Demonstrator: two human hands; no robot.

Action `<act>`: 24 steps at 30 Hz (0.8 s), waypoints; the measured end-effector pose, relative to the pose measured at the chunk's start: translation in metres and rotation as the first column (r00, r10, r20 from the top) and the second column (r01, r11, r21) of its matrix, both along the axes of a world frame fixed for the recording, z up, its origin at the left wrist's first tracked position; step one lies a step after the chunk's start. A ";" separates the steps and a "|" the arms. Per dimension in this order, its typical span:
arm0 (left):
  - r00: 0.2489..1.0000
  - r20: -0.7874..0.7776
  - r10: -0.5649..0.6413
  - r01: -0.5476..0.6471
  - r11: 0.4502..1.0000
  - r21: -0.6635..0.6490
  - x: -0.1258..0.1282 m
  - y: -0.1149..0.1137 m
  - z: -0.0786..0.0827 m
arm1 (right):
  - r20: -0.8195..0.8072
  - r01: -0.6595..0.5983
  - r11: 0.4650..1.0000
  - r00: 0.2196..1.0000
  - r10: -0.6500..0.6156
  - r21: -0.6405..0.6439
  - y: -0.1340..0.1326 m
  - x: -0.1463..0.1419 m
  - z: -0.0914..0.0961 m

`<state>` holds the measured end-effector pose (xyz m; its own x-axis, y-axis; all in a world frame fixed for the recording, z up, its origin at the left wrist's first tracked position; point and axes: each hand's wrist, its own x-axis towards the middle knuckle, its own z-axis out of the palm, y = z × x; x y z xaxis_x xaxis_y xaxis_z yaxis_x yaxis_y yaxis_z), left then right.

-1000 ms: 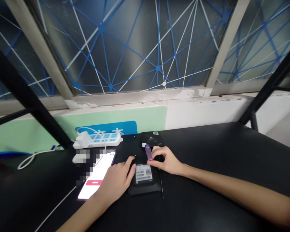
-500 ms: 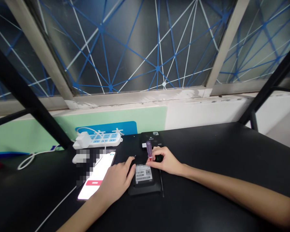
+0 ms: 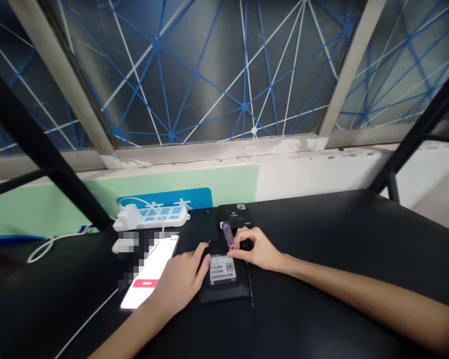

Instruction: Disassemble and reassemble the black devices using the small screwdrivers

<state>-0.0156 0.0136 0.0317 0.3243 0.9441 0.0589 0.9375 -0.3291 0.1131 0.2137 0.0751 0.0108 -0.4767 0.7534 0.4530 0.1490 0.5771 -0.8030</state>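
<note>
A small black device [image 3: 224,285] with a white label lies flat on the black table [image 3: 322,279]. My left hand [image 3: 179,281] rests on its left side, fingers curled against the edge. My right hand [image 3: 256,249] pinches a purple-handled screwdriver [image 3: 228,234] that stands nearly upright on the device's far edge. A second black box [image 3: 235,213] sits just behind the screwdriver.
A lit phone [image 3: 151,271] lies left of my left hand, its white cable running toward the table's front. A white power strip [image 3: 153,216] with a charger plugged in sits against the green wall panel. A thin dark rod [image 3: 250,286] lies right of the device. Black frame struts rise at both sides.
The screwdriver handle tilted slightly back and forth while my right hand's fingers shifted on it. My left hand and the device have stayed in place.
</note>
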 end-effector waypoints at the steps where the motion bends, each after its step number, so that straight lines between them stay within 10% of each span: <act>1: 1.000 0.002 -0.001 0.001 1.000 0.000 0.000 0.000 0.000 | 0.002 -0.003 1.000 1.000 0.003 0.002 0.000 0.000 0.000; 24: 0.999 -0.016 0.037 -0.037 0.999 0.014 0.001 -0.001 -0.001 | 0.002 -0.008 1.000 1.000 0.008 -0.001 -0.002 -0.002 0.003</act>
